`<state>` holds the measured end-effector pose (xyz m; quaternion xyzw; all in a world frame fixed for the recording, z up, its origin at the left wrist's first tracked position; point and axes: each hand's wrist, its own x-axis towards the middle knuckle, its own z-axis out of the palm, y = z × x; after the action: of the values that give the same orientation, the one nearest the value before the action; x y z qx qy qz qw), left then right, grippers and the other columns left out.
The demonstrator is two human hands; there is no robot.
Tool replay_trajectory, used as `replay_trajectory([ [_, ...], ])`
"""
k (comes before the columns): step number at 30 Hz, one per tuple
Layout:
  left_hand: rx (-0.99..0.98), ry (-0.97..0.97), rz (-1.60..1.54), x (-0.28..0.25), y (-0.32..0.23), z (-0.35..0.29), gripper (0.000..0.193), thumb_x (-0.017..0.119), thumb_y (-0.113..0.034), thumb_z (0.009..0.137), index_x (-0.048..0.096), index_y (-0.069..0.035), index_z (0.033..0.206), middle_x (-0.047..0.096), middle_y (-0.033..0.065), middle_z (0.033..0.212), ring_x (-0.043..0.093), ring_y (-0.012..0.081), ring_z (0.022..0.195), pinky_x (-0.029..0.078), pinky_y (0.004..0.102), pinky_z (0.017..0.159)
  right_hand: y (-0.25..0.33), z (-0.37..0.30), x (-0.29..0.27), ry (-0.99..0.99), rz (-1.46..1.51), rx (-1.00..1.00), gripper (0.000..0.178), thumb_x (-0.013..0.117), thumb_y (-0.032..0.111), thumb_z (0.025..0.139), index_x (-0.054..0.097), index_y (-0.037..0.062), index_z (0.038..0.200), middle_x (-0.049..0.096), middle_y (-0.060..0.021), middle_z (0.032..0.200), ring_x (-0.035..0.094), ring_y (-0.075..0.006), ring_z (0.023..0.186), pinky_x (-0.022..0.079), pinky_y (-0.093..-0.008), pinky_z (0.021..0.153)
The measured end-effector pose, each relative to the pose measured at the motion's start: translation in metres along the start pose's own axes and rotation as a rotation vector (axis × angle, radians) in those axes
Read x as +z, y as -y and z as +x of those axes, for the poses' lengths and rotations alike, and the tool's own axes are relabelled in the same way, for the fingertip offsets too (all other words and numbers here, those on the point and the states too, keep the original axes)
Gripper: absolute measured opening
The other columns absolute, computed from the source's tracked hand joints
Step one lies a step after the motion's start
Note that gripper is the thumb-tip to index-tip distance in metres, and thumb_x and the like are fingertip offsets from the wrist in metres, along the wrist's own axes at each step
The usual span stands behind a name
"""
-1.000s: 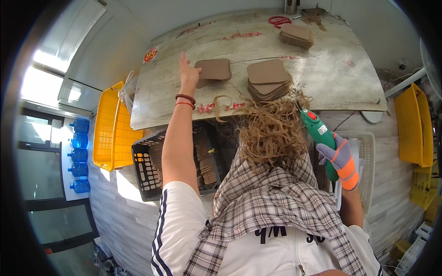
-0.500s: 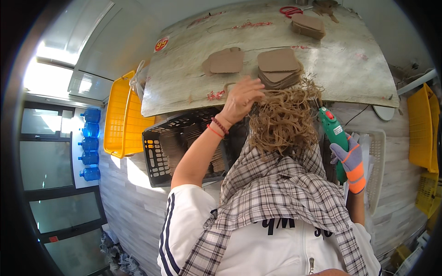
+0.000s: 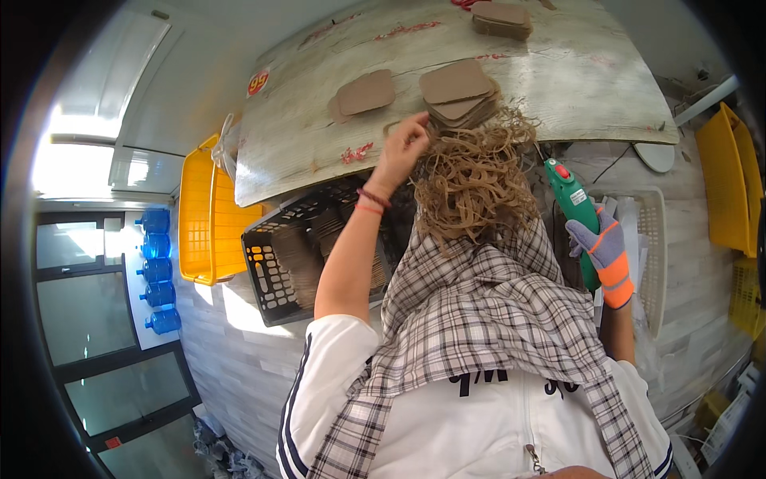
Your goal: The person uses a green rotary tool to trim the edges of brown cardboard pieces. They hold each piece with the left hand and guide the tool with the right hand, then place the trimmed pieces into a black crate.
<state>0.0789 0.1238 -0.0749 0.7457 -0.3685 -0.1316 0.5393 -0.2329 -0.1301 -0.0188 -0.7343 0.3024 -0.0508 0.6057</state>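
Note:
My bare left hand point(image 3: 404, 150), with beaded and red bracelets at its wrist, hovers by the near-left corner of a stack of brown rounded-rectangular pads point(image 3: 458, 86). Its fingers are bent and partly apart, with nothing visible in them. My right hand point(image 3: 604, 247), in a grey and orange glove, is wrapped round a green handheld power tool point(image 3: 568, 190) with a red switch. The tool's thin tip points toward the table edge. A heap of curly brown strips point(image 3: 477, 188) covers my lap, over the plaid apron point(image 3: 487, 311), and reaches up to the stack.
On the table point(image 3: 319, 172) lie a few loose brown pads point(image 3: 367, 92) and another pad stack point(image 3: 502, 20). A black crate point(image 3: 267, 291) of brown pieces stands at left, by a yellow basket point(image 3: 203, 215). At right are a white basket point(image 3: 656, 263) and a yellow bin point(image 3: 722, 188).
The whole view has shifted, so the table sits further left and up. My left hand's fingers have bent in from a wider spread near the stack. My right hand still holds the tool.

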Motion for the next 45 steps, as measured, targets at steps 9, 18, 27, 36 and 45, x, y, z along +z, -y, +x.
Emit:
replay_trajectory([
  [9,0.304,0.156,0.44,0.033,-0.091,-0.023,0.014,0.053,-0.01,0.09,0.059,-0.003,0.1,0.067,0.013,0.096,0.065,0.0286,0.091,0.049,0.0338,0.08,0.005,0.003,-0.005,-0.037,0.05,0.019,0.04,0.076,0.021,0.078,0.058,-0.0032,0.105,0.065,-0.0044,0.072,0.057,-0.0084,0.05,0.044,-0.0225,0.046],
  [18,-0.001,0.008,0.765,0.014,-0.075,0.074,0.041,0.064,-0.029,0.081,0.059,-0.01,0.117,0.067,0.0135,0.092,0.062,0.0301,0.092,0.047,0.0387,0.08,0.008,0.007,0.007,0.0,-0.032,-0.029,0.042,0.074,0.018,0.079,0.056,-0.0043,0.11,0.062,-0.0037,0.072,0.056,-0.0083,0.053,0.046,-0.0235,0.047],
  [27,-0.096,-0.192,0.622,0.019,-0.015,0.112,0.044,0.078,-0.023,0.07,0.061,0.001,0.103,0.06,0.0179,0.113,0.056,0.032,0.103,0.045,0.04,0.088,0.014,0.008,0.012,0.026,-0.013,0.031,0.051,0.077,0.025,0.076,0.057,-0.0032,0.112,0.066,-0.006,0.082,0.06,-0.0098,0.068,0.049,-0.025,0.061],
  [36,-0.201,-0.498,-0.606,0.023,-0.057,0.078,0.029,0.074,-0.007,0.077,0.051,-0.003,0.094,0.059,0.0077,0.103,0.059,0.0227,0.091,0.051,0.0342,0.078,0.029,0.022,0.022,-0.007,-0.02,-0.105,0.047,0.077,0.025,0.077,0.058,-0.0024,0.11,0.065,-0.0046,0.08,0.058,-0.0064,0.067,0.047,-0.0222,0.059],
  [45,-0.067,-0.563,-1.568,0.091,-0.12,0.047,0.038,0.058,0.01,0.085,0.049,-0.002,0.121,0.058,0.0098,0.118,0.057,0.0235,0.109,0.049,0.0373,0.098,0.07,0.022,0.036,0.014,0.164,-0.088,0.042,0.076,0.023,0.079,0.058,-0.0016,0.107,0.061,-0.0016,0.071,0.054,-0.0052,0.053,0.044,-0.0211,0.048],
])
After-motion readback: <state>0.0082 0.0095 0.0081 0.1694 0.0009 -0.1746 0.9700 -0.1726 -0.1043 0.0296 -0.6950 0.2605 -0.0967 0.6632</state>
